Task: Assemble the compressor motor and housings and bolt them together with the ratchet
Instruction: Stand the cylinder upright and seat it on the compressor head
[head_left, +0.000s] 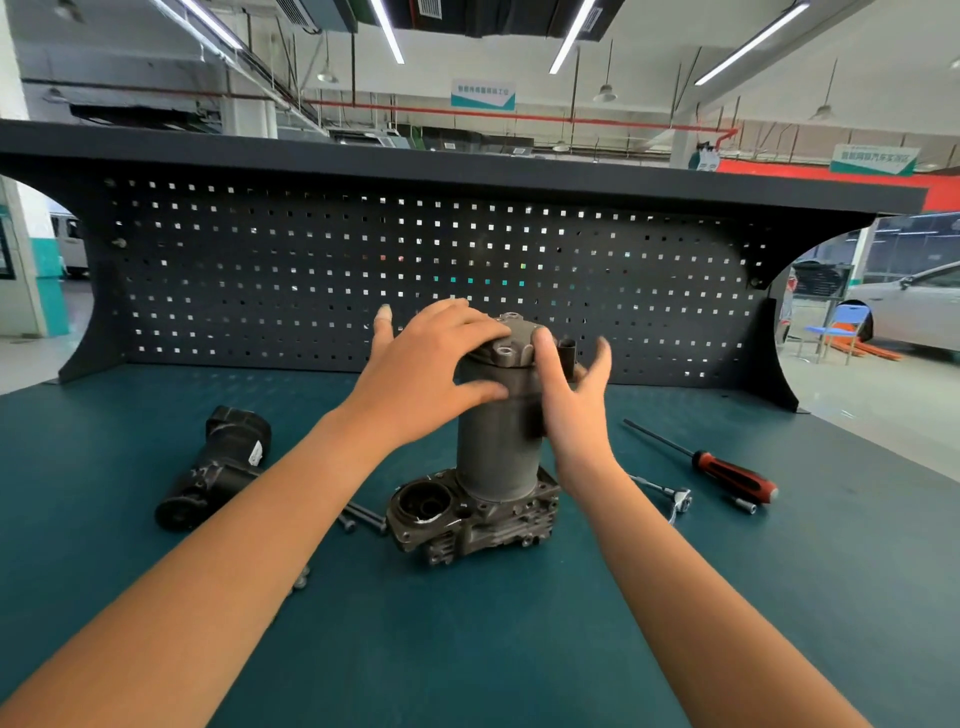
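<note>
Compressor motor (496, 457) is standing upright on the lower housing (467, 525), in the middle of the green surface (467, 649). Left grip (431, 364) is curling over the motor's top cap, thumb pressing the side and one finger lifting clear. Right grip (571, 405) is flanking the motor's right side, thumb touching the cap and fingers spreading straight behind it. A black housing (218, 467) is lying to the left, with bolts (363, 517) lying between it and the lower housing. The ratchet (670, 496) and a red-handled screwdriver (727, 470) are lying to the right.
</note>
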